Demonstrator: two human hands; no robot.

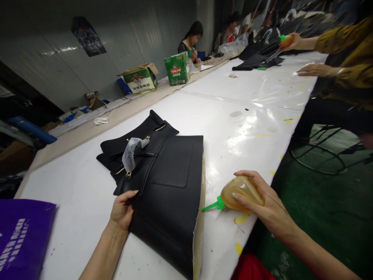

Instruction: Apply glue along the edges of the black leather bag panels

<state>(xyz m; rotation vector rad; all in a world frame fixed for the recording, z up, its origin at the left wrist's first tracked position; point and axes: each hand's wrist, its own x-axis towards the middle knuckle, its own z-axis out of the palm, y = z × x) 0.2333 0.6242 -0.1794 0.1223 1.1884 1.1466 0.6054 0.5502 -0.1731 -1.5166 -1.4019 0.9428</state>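
A black leather bag panel (171, 194) lies across the white table, its pale raw edge facing right. My left hand (124, 210) grips the panel's near left side, thumb on top and the other fingers hidden underneath. In my right hand (259, 198) is a glue bottle (240, 193) of amber liquid, tipped sideways. Its green nozzle (211, 206) points left, with the tip at or very near the panel's edge. A handle wrapped in white film (132, 151) with gold fittings sits on the panel. More black leather pieces (136, 132) lie beneath and behind it.
A purple bag (26, 237) lies at the left. Two beer cartons (177, 69) (140, 79) stand along the back ledge. At the right, a co-worker's hand (291, 42) holds a similar bottle near black pieces (259, 58). A stool (319, 158) stands beyond the table's right edge.
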